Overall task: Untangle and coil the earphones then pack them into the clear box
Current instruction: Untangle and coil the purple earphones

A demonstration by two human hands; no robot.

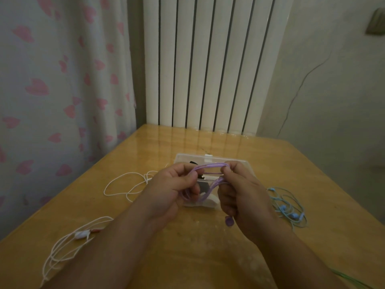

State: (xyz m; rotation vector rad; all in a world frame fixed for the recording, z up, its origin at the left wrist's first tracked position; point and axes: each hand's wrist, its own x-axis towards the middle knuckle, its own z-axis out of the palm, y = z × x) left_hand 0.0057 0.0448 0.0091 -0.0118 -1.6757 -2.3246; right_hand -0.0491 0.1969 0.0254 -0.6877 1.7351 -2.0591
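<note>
Head view — glossy wooden table (281, 163) before white radiator (208, 69) — fingers (184, 171) of left hand (173, 188) and right hand (239, 190) pinch purple earphones (208, 166).

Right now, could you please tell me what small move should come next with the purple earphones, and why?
Probably tuck the dangling purple end into the coil: the left hand and right hand hold the purple earphones looped by the clear box, but that end hangs loose below the right hand.
</note>
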